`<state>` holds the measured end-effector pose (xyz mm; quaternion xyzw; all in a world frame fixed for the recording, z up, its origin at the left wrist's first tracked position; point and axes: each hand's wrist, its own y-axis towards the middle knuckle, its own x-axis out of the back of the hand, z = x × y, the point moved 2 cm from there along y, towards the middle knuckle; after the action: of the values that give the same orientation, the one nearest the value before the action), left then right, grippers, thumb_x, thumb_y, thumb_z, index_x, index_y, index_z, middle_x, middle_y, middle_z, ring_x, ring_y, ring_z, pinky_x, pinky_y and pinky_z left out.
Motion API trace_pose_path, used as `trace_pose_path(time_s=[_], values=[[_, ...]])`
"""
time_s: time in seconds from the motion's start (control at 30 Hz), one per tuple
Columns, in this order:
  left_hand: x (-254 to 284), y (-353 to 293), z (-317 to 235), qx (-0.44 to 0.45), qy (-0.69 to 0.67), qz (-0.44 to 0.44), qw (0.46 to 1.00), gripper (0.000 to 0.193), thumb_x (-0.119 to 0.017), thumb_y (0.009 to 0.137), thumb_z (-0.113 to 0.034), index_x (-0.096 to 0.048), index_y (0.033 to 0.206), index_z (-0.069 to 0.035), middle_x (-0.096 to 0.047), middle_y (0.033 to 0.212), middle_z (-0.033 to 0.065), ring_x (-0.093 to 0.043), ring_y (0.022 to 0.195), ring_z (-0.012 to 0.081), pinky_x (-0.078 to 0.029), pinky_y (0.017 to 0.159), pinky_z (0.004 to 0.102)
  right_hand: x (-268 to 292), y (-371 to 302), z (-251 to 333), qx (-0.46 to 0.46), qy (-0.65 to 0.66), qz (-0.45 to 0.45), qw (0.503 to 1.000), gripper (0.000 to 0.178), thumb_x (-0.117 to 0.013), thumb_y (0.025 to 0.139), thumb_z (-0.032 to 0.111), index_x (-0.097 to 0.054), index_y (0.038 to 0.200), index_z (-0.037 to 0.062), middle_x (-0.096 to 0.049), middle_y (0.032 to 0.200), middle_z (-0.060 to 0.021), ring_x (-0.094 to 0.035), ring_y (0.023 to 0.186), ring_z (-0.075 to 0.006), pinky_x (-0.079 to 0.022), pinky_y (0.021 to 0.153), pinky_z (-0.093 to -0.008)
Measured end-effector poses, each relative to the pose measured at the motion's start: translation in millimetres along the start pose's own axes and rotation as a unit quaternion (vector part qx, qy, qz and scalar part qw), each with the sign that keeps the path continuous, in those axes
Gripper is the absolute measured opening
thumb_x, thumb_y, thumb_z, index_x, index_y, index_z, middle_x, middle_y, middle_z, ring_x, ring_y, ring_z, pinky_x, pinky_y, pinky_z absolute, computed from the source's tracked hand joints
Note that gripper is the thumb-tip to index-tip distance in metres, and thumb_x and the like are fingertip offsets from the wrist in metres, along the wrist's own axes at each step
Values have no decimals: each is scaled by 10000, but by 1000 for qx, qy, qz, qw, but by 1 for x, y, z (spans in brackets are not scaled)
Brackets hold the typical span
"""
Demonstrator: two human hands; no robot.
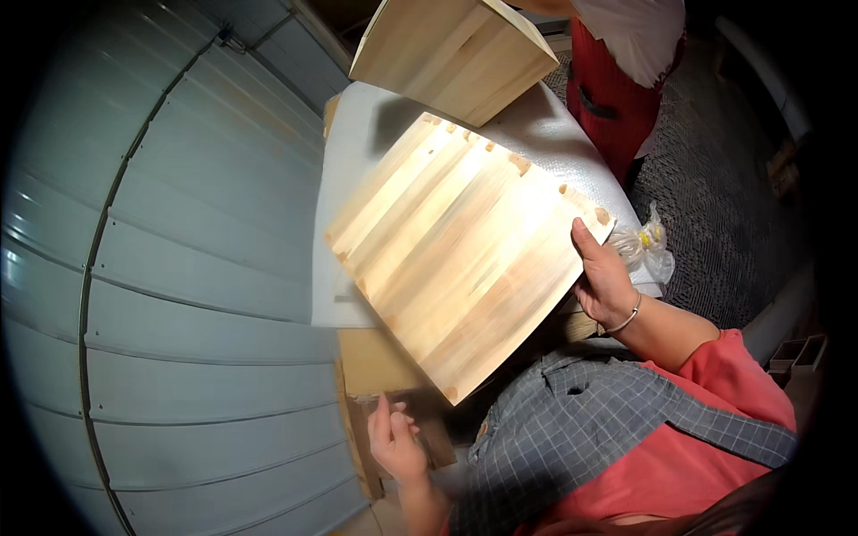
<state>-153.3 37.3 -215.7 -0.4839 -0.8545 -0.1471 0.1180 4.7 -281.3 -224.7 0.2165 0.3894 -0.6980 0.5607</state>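
Observation:
My right hand [610, 281] grips the right corner of a pale wooden panel [465, 259], its thumb on the top face. The panel is tilted above the covered table, made of glued strips, with brown patches along its far edge and a few near its left and lower corners. My left hand [396, 438] is lower left, apart from the panel near its lower corner. Its fingers are drawn together with the index finger pointing up; whether anything small is between them I cannot make out.
White padded sheeting [344, 286] covers the table. Beyond the panel stands another wooden piece [456, 62], beside a person in a red apron [603, 107]. A clear plastic bag [648, 246] lies at the table's right edge. A cardboard box [380, 362] sits by my left hand; corrugated wall panels [206, 295] rise at left.

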Motion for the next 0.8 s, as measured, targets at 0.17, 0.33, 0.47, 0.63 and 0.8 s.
trace_pose_path(time_s=[0.17,0.33,0.47,0.63,0.8], values=[[-1,15,-5,10,-6,31,999,388,-523,1020,-97,-538,1365,79,-602,1036,90,-554,761,104,-485,603,229,6,-20,-9,-43,-16,-37,998,537,-584,1014,369,-438,1427,59,-571,1373,-70,-584,1224,-212,-522,1001,-369],[5,42,-29,-25,15,58,998,380,-515,1010,-67,-552,1366,59,-585,1057,74,-541,754,91,-469,611,237,16,-40,1,-162,-65,40,984,537,-526,1038,369,-401,1441,37,-574,1356,-135,-640,1164,-253,-602,902,-376],[-15,90,-66,-250,223,122,934,409,-552,945,0,-611,1348,-32,-587,1000,91,-565,828,166,-474,701,297,24,-43,9,-219,-163,89,958,553,-549,1029,347,-394,1440,10,-610,1287,-166,-695,1039,-251,-627,786,-323],[-94,159,-125,-349,423,177,817,345,-630,908,-48,-720,1206,-197,-606,945,93,-600,842,287,-504,725,381,18,-43,15,-251,-193,119,941,576,-564,1023,342,-371,1443,-1,-611,1267,-188,-701,988,-262,-622,796,-344],[-177,237,-159,-360,520,251,733,306,-564,955,-143,-722,1200,-235,-622,975,97,-629,906,302,-517,750,410,34,-36,6,-286,-158,155,932,593,-557,1027,332,-349,1439,-40,-568,1310,-240,-695,1011,-318,-618,832,-388]])
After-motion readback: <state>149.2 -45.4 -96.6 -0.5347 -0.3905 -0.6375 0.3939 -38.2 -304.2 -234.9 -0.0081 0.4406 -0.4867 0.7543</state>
